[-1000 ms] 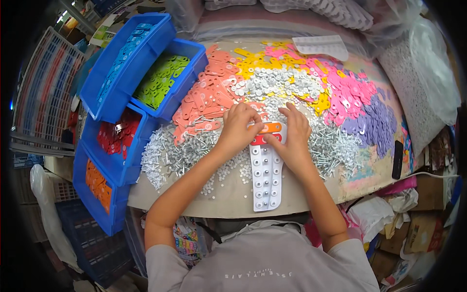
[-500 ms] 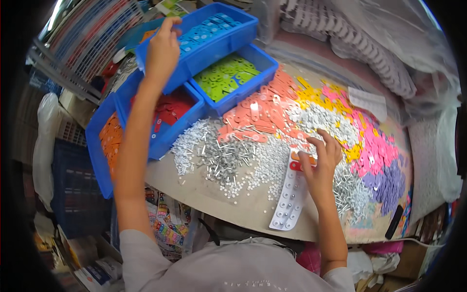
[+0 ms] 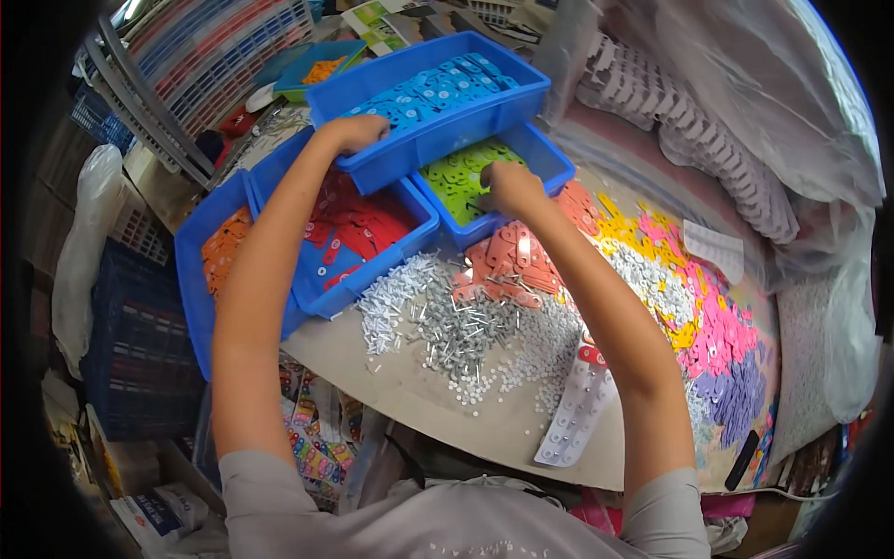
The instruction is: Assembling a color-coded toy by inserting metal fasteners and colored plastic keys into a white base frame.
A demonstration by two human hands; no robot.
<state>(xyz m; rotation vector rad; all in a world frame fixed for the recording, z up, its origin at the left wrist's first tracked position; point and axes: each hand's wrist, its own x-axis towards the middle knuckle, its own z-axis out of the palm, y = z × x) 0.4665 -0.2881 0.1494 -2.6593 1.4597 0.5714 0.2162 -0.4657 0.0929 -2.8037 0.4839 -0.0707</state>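
My left hand [image 3: 361, 133] is curled at the near left corner of the upper blue bin [image 3: 447, 132], which holds light-blue plastic link pieces [image 3: 433, 88]. What its fingers hold, if anything, is hidden. My right hand [image 3: 512, 189] reaches into the lower blue bin [image 3: 559, 166] of green link pieces [image 3: 456, 180]. Its fingers are bent together among them, and I cannot make out what is between them. Below my right forearm lies a white moulded strip [image 3: 565, 433] with round seats, some holding small metal pins. A red piece [image 3: 590, 356] sits at its far end.
Red pieces [image 3: 363, 228] and orange pieces [image 3: 223, 252] fill more blue bins at left. Piles of metal pins [image 3: 466, 321], white rings [image 3: 535, 349], coral pieces [image 3: 512, 261], pink pieces [image 3: 722, 326] and purple pieces [image 3: 733, 393] cover the table. A black bar-shaped object [image 3: 742, 460] lies at right.
My right hand has left the white strip and moved up into the green pieces. My left hand has come down from above the upper bin to its near corner. The view has shifted slightly.
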